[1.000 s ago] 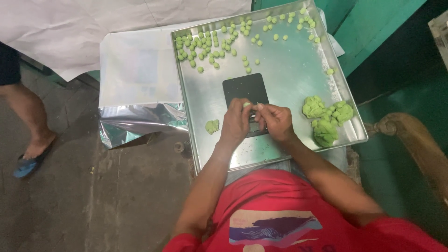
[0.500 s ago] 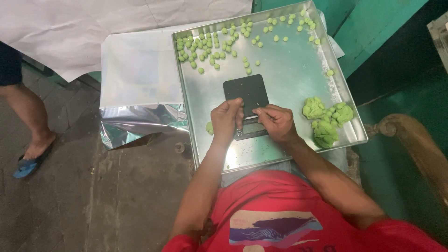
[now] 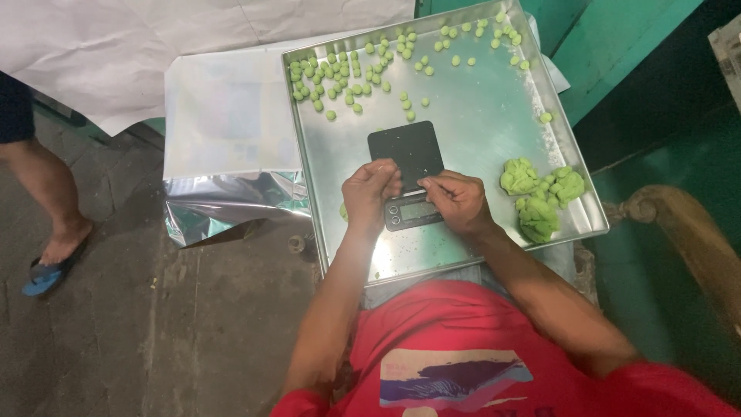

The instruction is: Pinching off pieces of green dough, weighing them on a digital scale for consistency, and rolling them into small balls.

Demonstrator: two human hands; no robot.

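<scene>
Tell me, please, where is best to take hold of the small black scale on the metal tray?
Probably grip the black scale by its two long side edges, coming from above. It lies flat on the tray, and both hands crowd its near display end.

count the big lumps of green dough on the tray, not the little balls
3 big lumps, clustered touching near the tray's right edge: one at upper left, one at upper right, one below. A bit more green shows by the left hand, mostly hidden.
</scene>
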